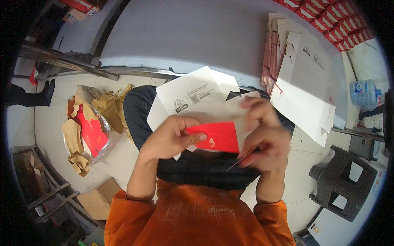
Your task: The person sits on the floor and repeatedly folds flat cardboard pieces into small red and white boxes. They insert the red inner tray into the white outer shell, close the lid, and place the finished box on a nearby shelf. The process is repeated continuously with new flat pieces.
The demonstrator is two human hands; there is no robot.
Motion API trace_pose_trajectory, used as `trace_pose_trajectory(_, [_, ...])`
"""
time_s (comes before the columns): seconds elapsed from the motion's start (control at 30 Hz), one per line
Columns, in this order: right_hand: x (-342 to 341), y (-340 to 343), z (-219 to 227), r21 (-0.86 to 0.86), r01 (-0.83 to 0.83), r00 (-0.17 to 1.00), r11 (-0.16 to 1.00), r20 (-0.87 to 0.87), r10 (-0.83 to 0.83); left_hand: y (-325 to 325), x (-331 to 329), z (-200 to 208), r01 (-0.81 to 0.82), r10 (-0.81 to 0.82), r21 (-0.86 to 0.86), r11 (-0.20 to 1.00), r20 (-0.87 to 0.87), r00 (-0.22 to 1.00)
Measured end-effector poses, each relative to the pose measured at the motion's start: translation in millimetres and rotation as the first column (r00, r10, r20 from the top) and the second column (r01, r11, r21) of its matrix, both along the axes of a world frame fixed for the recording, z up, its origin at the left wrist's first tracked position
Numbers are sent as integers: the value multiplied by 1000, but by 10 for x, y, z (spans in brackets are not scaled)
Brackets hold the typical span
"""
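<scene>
A flat cardboard box blank [209, 84], white with grey print, lies across my lap on dark trousers. One of its panels is folded up, showing a red outer face [217, 137] with a small pale mark. My left hand [174, 137] grips this red panel, its thumb pressed on the front and the fingers hidden behind. My right hand [264, 139] is at the panel's right side, fingers bent and smeared by motion. Below those fingers shows a thin red edge [246, 160]; whether they hold it is unclear.
More white blanks [305, 78] lean at the right beside a grey table [184, 33]. Red boxes [332, 20] are stacked at the far right. On the floor at left sits torn brown paper [72, 137] around red sheets. Dark stacked stools [342, 180] stand at right, below a water bottle [363, 94].
</scene>
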State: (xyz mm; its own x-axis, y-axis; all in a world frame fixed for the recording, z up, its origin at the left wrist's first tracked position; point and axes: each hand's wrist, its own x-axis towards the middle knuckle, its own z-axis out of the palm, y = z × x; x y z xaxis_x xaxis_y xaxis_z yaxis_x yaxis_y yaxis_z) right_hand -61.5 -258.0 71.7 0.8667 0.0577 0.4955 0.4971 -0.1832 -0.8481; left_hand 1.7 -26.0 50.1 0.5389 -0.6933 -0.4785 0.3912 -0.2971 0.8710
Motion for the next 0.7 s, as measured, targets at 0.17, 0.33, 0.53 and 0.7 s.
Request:
trace_pose_trajectory(0.17, [-139, -34, -33, -528, 96, 948, 844, -209, -239, 5, 3, -214, 53, -50, -174, 983, 24, 998])
trace_pose_trajectory(0.33, [-125, 171, 47, -526, -268, 910, 807, -413, 34, 2, -71, -213, 85, -45, -137, 987, 269, 962])
trace_pose_trajectory(0.53, [-113, 292, 161, -569, -175, 969, 803, -246, 36, -23, -105, 243, 484, -459, 156, 861, 648, 607])
trace_pose_trajectory(0.7, [-182, 156, 1, -502, 241, 951, 831, 295, -97, -134, -216, 380, -567, 615, -414, 712, -20, 788])
